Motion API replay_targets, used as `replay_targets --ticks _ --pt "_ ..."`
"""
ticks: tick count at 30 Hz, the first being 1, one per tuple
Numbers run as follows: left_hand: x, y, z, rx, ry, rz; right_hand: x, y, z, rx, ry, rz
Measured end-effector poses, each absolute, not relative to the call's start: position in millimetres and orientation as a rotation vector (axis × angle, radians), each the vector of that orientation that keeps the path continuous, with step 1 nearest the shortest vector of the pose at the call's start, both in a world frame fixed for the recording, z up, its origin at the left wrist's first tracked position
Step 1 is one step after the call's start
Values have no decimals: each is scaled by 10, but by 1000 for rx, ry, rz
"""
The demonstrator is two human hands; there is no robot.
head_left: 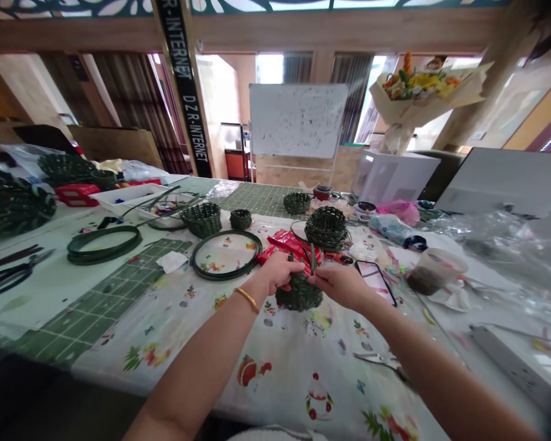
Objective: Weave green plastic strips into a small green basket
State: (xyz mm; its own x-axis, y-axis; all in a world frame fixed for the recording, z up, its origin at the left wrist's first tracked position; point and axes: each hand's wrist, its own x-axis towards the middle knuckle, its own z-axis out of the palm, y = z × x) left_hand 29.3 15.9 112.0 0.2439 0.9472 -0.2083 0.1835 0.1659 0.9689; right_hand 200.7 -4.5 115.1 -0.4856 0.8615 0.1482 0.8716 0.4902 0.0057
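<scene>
The small dark green woven basket sat just above the counter, held between both hands near the middle of the floral cloth. Its rounded woven body looked formed, but a few upright strands stood loose from the top, so the rim appeared unfinished. The left hand was curled closed around the upper left of the piece, with a gold bangle at the wrist. The right hand came in from the other side, its fingers drawn together in a pinch at the strands, though the exact grip was partly hidden. Both forearms reached forward and inward, angled toward each other. A red foil packet lay just behind the hands, beside a larger woven basket and a phone. To the left lay a green hoop and two more small baskets, with black-handled scissors farther off
</scene>
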Motion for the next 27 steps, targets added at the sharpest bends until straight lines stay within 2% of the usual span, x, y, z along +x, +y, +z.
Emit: replay_targets --ticks 3,7,10,12,15,17,22,27 --pt "102 37 1161 1350 1112 866 2144 -20 1048 -1402 -2406 182" --pt "-189 -275 1024 1801 1105 1385 2275 -79 866 -1355 -2172 383" --pt "-201 -497 739 2383 1103 1173 2273 -200 777 -1362 -2069 432" --pt "-112 -570 534 2443 1133 1088 2234 -299 765 -1349 -2010 457" --pt "7 -569 369 2283 1125 1282 2179 -439 786 -1288 -1977 443" --pt "13 -535 392 2260 1087 1335 2170 -506 788 -1217 -1969 408" --pt "-112 -465 597 2389 932 1214 2211 -556 655 -1115 -1957 259" --pt "-67 -394 496 2343 799 1295 2234 -509 470 -1050 -1901 292"
